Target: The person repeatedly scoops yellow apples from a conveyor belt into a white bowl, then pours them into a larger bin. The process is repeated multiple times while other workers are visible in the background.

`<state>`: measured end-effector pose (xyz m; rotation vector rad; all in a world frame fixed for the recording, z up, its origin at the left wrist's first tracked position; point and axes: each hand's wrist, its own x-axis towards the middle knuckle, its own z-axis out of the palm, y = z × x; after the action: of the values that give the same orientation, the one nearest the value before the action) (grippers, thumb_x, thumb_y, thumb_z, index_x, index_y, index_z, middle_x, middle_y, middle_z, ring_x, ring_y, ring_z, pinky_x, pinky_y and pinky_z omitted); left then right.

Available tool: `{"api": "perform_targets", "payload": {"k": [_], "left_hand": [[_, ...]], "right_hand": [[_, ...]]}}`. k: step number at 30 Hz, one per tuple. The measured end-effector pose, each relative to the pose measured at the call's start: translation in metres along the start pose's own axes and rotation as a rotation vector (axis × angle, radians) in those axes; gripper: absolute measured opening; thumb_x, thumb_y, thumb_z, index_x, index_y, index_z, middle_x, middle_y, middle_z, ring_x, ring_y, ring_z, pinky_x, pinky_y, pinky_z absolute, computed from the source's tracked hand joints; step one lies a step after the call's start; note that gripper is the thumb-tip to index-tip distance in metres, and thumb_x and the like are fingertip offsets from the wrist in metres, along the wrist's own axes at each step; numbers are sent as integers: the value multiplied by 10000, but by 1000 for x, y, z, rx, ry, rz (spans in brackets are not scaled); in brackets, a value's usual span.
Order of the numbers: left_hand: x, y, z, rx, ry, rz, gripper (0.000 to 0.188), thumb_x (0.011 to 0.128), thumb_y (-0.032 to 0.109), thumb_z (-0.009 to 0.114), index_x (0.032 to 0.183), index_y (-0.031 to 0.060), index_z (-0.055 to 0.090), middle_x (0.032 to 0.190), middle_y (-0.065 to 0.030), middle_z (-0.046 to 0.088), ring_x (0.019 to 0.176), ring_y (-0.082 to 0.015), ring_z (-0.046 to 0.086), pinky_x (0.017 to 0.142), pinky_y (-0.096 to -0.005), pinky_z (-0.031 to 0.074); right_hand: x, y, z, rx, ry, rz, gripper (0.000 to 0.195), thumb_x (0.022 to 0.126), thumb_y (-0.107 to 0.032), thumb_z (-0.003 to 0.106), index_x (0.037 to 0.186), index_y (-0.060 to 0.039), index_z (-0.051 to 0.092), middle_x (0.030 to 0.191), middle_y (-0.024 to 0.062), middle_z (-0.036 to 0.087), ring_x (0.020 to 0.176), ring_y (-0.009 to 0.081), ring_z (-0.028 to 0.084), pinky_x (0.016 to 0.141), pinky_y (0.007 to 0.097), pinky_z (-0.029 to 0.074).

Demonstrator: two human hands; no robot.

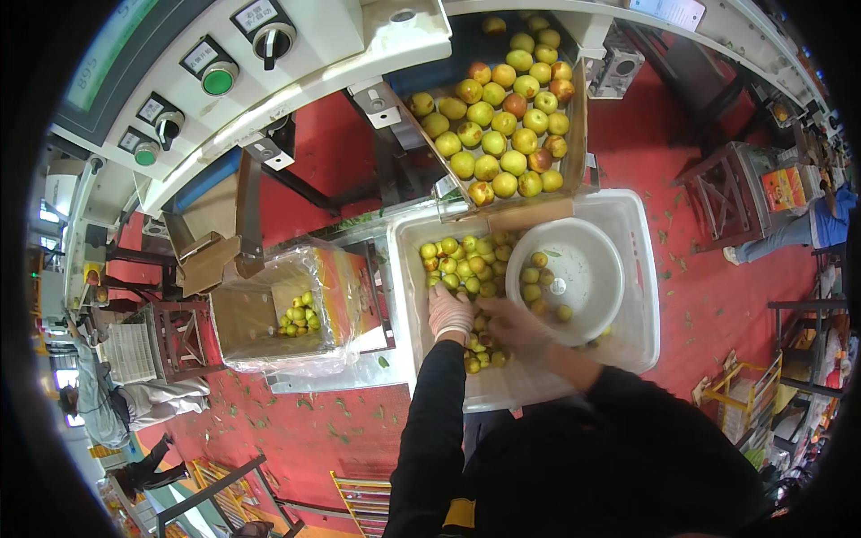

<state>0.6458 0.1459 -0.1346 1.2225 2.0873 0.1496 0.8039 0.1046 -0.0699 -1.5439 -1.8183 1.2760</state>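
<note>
Many small yellow-green fruits [464, 259], some with brown patches, lie in a white plastic crate [646, 269] in front of me. My left hand [451, 311], in a pale glove, reaches in among them; its fingertips touch the fruits, and whether it grips one is hidden. Beside it my right hand [514, 326] is blurred by motion over the fruits, near the rim of a round whitish basin [609, 282]. Several fruits and a leaf lie in the basin, which rests inside the crate. More such fruits fill a sloping chute [578, 134] above the crate.
Left of the crate stands a plastic-lined cardboard box [249, 323] with some fruits. A second chute [218, 202] hangs above it. A machine panel [296, 60] with knobs and green buttons is at the upper left. People stand at both sides beyond the red floor [303, 430], which has scattered leaves.
</note>
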Motion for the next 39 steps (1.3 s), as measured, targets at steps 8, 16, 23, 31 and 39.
{"api": "perform_targets", "payload": {"k": [8, 16, 23, 31, 39], "left_hand": [[32, -21, 38, -172, 92, -107, 786, 939, 381, 564, 1536, 30, 193, 1526, -273, 336, 1286, -432, 484, 1062, -453, 424], [76, -21, 57, -242, 214, -81, 770, 926, 441, 586, 1528, 88, 261, 1473, -320, 367, 1333, -473, 403, 1094, -482, 372], [90, -33, 64, -510, 193, -73, 672, 937, 481, 565, 1465, 94, 415, 1409, -323, 433, 1293, -473, 439, 1074, -481, 381], [90, -31, 50, -934, 126, -122, 508, 989, 398, 524, 1309, 11, 595, 1253, -192, 638, 1186, -318, 572, 1022, -349, 416], [13, 18, 5, -1062, 137, 184, 362, 989, 175, 481, 1286, 26, 624, 1201, -197, 611, 1160, -320, 538, 1054, -414, 399]], "right_hand": [[74, 57, 88, -561, 358, 451, 825, 942, -453, 541, 1550, -47, 159, 1481, 330, 343, 1407, 427, 327, 1155, 446, 287], [150, 115, 116, 25, 731, 328, 745, 973, -381, 545, 1538, -10, 231, 1584, 234, 252, 1473, 384, 212, 1206, 407, 180], [152, 104, 113, 201, 660, 472, 622, 943, -437, 595, 1387, -19, 478, 1343, 224, 557, 1251, 357, 520, 1055, 409, 384], [137, 68, 135, 859, 372, 410, 376, 963, -277, 605, 1232, -14, 600, 1167, 122, 647, 1026, 203, 592, 926, 312, 466], [82, 5, 70, 514, 510, -81, 282, 960, -118, 596, 1211, 11, 598, 1216, 113, 610, 1118, 194, 560, 991, 313, 444]]}}
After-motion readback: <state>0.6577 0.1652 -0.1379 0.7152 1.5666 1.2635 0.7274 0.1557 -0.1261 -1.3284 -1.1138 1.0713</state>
